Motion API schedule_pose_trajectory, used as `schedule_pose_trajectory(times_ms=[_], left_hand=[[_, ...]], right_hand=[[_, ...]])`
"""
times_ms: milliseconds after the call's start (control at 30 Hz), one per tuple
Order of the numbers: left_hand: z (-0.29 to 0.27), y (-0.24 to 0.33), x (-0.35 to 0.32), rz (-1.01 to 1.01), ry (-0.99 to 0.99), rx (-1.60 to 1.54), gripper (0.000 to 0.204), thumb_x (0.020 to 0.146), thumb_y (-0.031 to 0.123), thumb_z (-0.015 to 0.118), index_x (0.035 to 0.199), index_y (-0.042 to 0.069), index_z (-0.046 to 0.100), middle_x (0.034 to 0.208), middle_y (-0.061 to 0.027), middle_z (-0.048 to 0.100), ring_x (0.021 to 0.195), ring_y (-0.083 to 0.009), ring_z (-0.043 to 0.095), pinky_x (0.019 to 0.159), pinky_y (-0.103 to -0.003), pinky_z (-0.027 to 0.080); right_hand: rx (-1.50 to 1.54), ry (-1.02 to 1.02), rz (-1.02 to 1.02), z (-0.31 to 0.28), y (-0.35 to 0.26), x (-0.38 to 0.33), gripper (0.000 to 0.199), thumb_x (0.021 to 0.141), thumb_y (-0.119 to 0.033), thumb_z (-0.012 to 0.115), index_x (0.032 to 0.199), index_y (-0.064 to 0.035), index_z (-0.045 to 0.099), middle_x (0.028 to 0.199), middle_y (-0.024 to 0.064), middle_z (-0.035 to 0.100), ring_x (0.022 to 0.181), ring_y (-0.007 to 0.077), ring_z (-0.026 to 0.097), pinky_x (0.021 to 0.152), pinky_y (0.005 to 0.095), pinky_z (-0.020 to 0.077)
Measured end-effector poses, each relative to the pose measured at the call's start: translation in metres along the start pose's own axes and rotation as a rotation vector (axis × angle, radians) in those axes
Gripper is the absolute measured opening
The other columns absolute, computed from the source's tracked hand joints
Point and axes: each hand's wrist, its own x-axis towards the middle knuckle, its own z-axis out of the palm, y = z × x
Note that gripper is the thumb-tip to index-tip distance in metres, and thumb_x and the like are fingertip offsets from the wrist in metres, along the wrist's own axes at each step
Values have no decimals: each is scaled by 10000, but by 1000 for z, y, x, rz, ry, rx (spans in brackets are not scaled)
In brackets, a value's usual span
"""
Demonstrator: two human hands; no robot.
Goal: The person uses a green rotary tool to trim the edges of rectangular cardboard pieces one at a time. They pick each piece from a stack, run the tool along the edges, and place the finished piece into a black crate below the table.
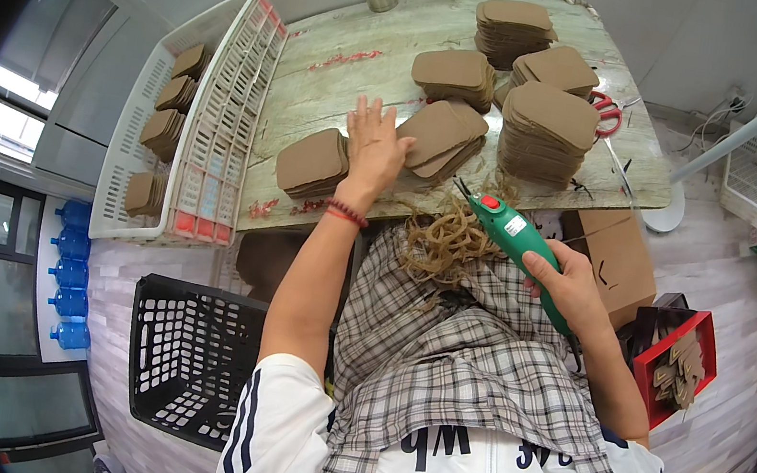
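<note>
The left hand (374, 144) lies spread flat on the table (341, 86), touching a fanned stack of brown cardboard pieces (439, 137) as if to steady it. The right hand (570, 288) is wrapped around a green cutting tool (518, 242), tip toward the stack, above a tangle of trimmings (444, 241) on the lap

Brown cardboard stacks (546, 129) cover the pale, grey-green marbled tabletop (340, 96) in the upper middle of the frame. The right hand (570, 288) grips a green tool (518, 242) with a red button. A red bead bracelet (345, 213) circles the left wrist. A grey-and-white plaid cloth (460, 345) fills the centre. At lower left sits a black basket (188, 355); red-handled scissors (606, 114) lie at upper right.
</note>
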Motion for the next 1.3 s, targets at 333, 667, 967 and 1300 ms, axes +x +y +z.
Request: schedule_pose_trajectory(times_ms=[333,667,967,1300], left_hand=[[-8,28,-16,-342,111,-729,366,709,146,793,812,44,456,884,-48,528,818,-213,504,685,-388,408],[-34,87,-39,-665,292,-2271,409,869,-76,565,1250,8,442,1217,-113,554,1114,-250,557,995,-397,465],[-31,107,-34,-631,393,-2398,410,871,-98,538,1256,16,456,1227,-120,549,1152,-277,534,1043,-440,429],[-24,124,-45,-611,300,-2382,395,871,-105,514,1239,31,467,1232,-118,546,1139,-270,543,1020,-419,445]], right_hand=[[-1,39,-11,-3,2,1,329,890,-303,641,934,23,614,700,27,575,605,83,537,559,247,460],[2,159,-114,13,-14,0,323,883,-280,656,999,19,624,675,5,569,576,58,517,536,224,435],[7,169,-142,19,-20,-5,336,884,-288,655,1010,22,623,677,6,574,570,59,517,534,217,434],[34,194,-185,18,-25,0,319,893,-273,645,1002,27,622,672,9,576,566,58,519,530,215,434]])
